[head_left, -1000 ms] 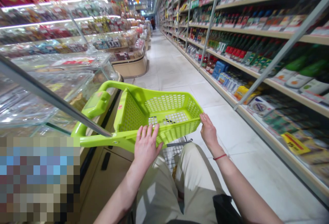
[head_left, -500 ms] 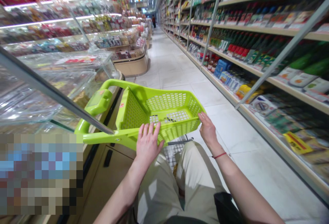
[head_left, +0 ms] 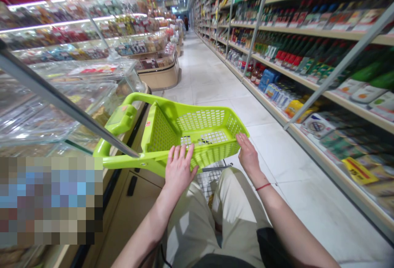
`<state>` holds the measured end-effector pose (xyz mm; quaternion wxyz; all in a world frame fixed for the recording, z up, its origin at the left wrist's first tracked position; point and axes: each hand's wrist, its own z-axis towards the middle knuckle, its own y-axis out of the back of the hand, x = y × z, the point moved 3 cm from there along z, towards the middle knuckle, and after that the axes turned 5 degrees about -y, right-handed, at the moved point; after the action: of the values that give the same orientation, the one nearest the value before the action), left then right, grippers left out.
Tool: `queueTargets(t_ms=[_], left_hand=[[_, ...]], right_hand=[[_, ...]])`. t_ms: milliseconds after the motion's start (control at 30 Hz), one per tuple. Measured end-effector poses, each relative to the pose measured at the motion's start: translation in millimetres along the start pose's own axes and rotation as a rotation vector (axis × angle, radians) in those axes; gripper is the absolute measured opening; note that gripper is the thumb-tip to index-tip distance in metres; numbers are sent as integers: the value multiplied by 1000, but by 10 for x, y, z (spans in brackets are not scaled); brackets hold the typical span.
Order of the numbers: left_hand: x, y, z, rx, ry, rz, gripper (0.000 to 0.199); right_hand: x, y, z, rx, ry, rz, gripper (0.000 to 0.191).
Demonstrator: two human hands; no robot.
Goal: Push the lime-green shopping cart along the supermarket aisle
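A bright green plastic shopping cart [head_left: 172, 164] with a lattice basket stands crosswise in front of me, its handle end to the left. The floor of the basket shows bare lattice, with dark shapes visible through the holes. My left hand [head_left: 179, 164] lies over the near rim, fingers bent inward over the edge and thumb on the outer wall. At the near right corner of the cart, my right hand [head_left: 248, 155] has its fingers hooked over the rim. A red cord circles my right wrist. Both palms are hidden.
Long shelves [head_left: 323, 42] of bottles and packets line the right side. On the left are display counters [head_left: 156, 77] with wrapped goods and clear lids. A grey metal bar [head_left: 76, 110] slants toward the cart. A tiled aisle [head_left: 203, 71] runs ahead, with a distant person [head_left: 186, 23].
The view has shifted slightly, so the cart's handle end sits a little higher and further right. Both hands keep the same hold on the rim.
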<state>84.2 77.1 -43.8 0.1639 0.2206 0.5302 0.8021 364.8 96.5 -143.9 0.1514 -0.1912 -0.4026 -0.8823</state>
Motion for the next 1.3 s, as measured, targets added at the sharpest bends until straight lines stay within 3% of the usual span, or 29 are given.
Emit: queueTargets(t_ms=[133, 367, 467, 567, 800, 867, 1033, 1133, 1300], left_hand=[[-3, -2, -1, -1, 2, 1, 69], [-3, 2, 5, -6, -1, -3, 71], [-5, 10, 2, -12, 0, -8, 70], [-4, 16, 0, -16, 1, -16, 70], [-4, 10, 1, -19, 0, 1, 70], [-10, 6, 2, -19, 4, 7, 69], [-12, -11, -1, -27, 5, -3, 67], [-3, -18, -3, -29, 8, -14, 68], [-3, -5, 2, -16, 10, -18, 70]], right_hand=[[113, -37, -53, -17, -14, 11, 78], [961, -239, -180, 104, 78, 35, 77], [1160, -268, -180, 139, 119, 41, 74], [1121, -240, -156, 164, 146, 40, 74], [717, -113, -97, 121, 44, -6, 78], [793, -143, -114, 131, 44, 19, 77], [1276, -300, -174, 226, 183, 120, 73], [1353, -319, -168, 246, 218, 133, 72], [913, -191, -102, 189, 126, 74, 76]])
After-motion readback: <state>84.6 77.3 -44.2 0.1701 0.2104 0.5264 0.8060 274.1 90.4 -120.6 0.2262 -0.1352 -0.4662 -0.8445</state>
